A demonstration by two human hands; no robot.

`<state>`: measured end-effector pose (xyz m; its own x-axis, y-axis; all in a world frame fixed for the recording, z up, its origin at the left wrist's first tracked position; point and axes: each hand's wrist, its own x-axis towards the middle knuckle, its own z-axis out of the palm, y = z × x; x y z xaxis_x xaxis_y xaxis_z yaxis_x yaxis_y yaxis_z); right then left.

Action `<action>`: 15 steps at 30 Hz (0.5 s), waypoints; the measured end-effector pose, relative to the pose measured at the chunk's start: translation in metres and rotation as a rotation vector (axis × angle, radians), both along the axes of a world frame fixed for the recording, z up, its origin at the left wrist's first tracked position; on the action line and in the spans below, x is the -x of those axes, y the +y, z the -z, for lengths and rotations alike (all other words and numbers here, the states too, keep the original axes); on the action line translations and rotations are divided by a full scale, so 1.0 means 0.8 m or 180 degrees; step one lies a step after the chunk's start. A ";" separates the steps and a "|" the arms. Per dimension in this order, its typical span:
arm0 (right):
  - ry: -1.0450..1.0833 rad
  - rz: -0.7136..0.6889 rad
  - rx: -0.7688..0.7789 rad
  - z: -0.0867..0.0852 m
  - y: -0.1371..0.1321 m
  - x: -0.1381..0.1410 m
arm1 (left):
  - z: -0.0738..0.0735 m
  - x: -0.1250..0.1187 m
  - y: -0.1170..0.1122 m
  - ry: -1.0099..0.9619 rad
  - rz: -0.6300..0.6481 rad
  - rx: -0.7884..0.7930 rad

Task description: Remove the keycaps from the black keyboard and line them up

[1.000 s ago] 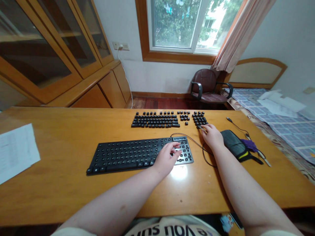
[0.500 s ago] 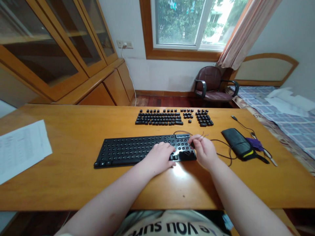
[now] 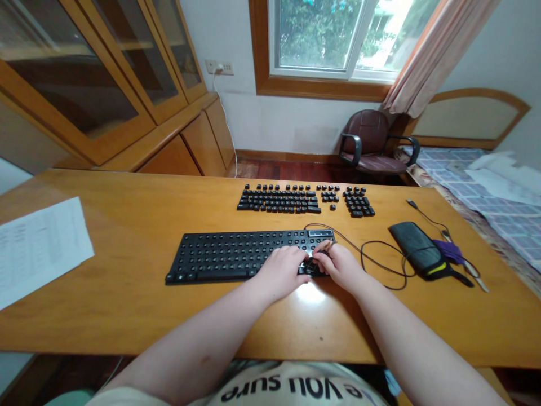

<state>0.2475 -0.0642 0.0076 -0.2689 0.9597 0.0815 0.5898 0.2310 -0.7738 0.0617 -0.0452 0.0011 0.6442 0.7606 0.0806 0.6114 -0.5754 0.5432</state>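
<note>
Head camera looks down on a keyboard [image 3: 228,256] stripped of nearly all its caps, its bare switch stems showing in rows along the tabletop [image 3: 127,304]. The loose keycaps [image 3: 279,200] lie beyond it, set out in keyboard order, well apart from both of my hands. By my judgement, almost every position on the keyboard is uncovered. Whether a few caps sit at its right end I cannot tell, since my hands cover that part.

My left hand [image 3: 281,272] rests curled on the keyboard's right portion, close to the near edge. I cannot tell whether it grips anything or only presses down. My right hand [image 3: 341,266] is just beside it, nearly touching, over the keyboard's near right corner, with thumb and fingertips pinched together on something too small to make out.

A thin cable [image 3: 380,260] loops from the keyboard's far right corner across the wood. A black pouch [image 3: 416,254] lies to the right, and a sheet of paper [image 3: 40,248] far left.
</note>
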 end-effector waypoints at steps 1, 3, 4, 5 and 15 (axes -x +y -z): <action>-0.0009 0.0005 0.0013 -0.001 0.000 0.001 | 0.001 0.000 0.000 0.0008 0.0008 -0.0014; -0.0072 0.0006 0.0022 -0.001 0.000 0.004 | 0.001 -0.001 0.001 0.0067 0.0029 -0.0070; -0.0122 0.0001 0.0004 -0.001 0.000 0.005 | 0.001 -0.002 0.001 0.0112 0.0044 -0.0109; -0.0183 -0.0020 -0.0022 -0.001 0.000 0.005 | 0.000 -0.002 0.001 0.0158 0.0061 -0.0150; -0.1141 -0.0837 -0.1157 0.007 -0.009 0.013 | 0.002 -0.004 0.000 0.0334 0.0145 -0.0262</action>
